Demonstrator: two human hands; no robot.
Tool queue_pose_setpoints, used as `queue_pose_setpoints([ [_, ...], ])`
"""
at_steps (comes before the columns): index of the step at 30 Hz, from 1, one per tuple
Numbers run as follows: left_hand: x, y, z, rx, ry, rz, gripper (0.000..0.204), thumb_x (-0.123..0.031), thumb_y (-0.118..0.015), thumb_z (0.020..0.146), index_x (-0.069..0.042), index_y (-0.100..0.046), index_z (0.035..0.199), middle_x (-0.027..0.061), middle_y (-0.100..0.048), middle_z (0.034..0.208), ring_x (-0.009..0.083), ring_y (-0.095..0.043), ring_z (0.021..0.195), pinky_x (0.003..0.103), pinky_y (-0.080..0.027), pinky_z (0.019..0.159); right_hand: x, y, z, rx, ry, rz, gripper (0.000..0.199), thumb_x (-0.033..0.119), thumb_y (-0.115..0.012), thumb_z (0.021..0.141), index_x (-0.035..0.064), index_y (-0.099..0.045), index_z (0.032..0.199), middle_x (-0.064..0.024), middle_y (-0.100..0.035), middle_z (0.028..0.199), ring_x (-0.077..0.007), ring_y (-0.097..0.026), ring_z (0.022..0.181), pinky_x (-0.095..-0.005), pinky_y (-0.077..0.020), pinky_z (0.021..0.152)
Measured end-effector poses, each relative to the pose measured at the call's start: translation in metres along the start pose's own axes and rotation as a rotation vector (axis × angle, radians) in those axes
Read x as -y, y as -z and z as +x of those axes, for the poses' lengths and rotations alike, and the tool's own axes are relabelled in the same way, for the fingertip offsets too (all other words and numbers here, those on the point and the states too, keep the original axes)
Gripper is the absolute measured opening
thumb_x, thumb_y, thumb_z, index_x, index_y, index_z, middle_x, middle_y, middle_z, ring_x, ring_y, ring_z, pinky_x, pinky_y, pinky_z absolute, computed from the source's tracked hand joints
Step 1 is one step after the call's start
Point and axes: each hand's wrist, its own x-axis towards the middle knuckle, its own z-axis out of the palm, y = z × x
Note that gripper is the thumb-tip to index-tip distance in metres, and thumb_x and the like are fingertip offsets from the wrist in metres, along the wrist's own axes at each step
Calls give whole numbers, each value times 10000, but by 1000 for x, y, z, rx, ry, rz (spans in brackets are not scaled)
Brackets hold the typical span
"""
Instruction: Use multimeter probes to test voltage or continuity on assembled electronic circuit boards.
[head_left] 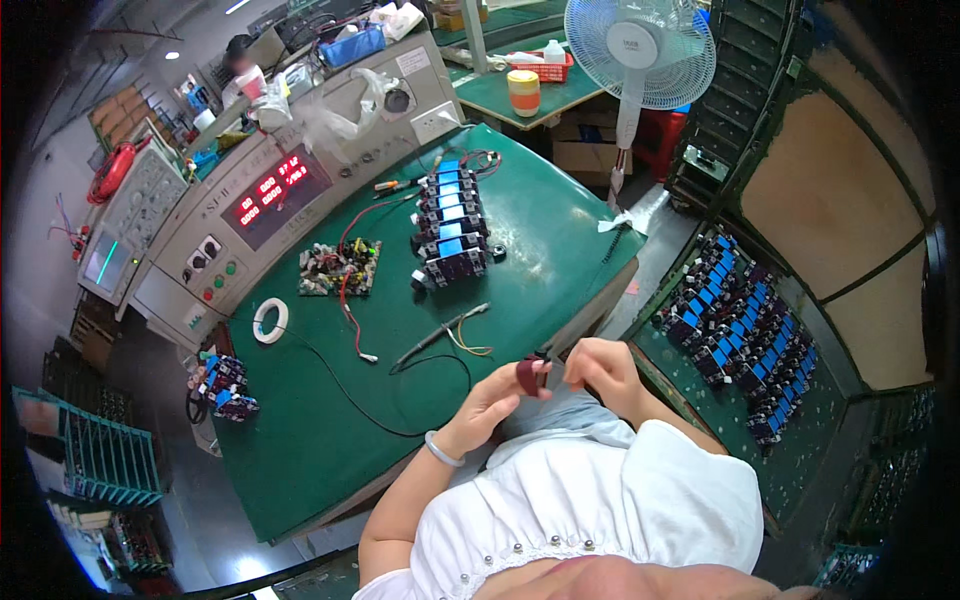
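The left hand (492, 405) pinched a small dark red part (527, 374) just above the green table's (330, 430) near edge; the right hand (597, 366), fingers curled, touched it — light, rigid, probably fragile, best gripped by its sides.

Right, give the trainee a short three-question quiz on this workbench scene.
1. True or false: the left hand holds a small dark red roll.
2. Which lies nearest the white tape ring: A) the white pedestal fan, B) the bare green circuit board, C) the yellow-lidded jar?
3. What colour is the mat on the workbench?

Key: 1 true; 2 B; 3 green.
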Motion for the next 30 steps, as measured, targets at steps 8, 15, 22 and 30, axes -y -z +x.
queue_pose_setpoints([
  [8, -7, 6, 5, 150, 38, -70, 699, -386, -556, 985, -29, -294, 1526, 130, -165, 1611, 271, -252, 1471, 444, -234, 1191, 6, -24, 17, -23, 139, -75, 178, -24, -588, 885, -24, -650, 1052, -125, -659, 996, -239, -646, 933, -317, -507, 836],
  [15, -36, 7, 4, 281, 309, -68, 727, -452, -549, 954, -20, -356, 1506, 147, -180, 1575, 269, -276, 1417, 374, -261, 1145, -33, -7, 38, 716, -184, 457, 275, 90, -531, 1015, -60, -630, 1223, -139, -659, 1219, -224, -598, 1174, -337, -461, 1000],
  [22, 2, 21, 28, 496, 459, 131, 577, -338, -399, 988, 44, -421, 1420, 174, -405, 1454, 245, -398, 1358, 361, -318, 1120, -21, -62, 79, 1329, -180, 433, 424, 145, -479, 1046, -18, -441, 1435, -174, -523, 1415, -271, -518, 1310, -388, -359, 1148],
  [30, 19, 24, 22, 324, 340, 154, 425, -218, -356, 997, 36, -499, 1305, 159, -603, 1320, 198, -544, 1228, 367, -442, 1009, 27, -113, 96, 1651, -12, 366, 406, 168, -507, 1037, -28, -459, 1389, -159, -522, 1383, -228, -447, 1340, -373, -336, 1139],
])
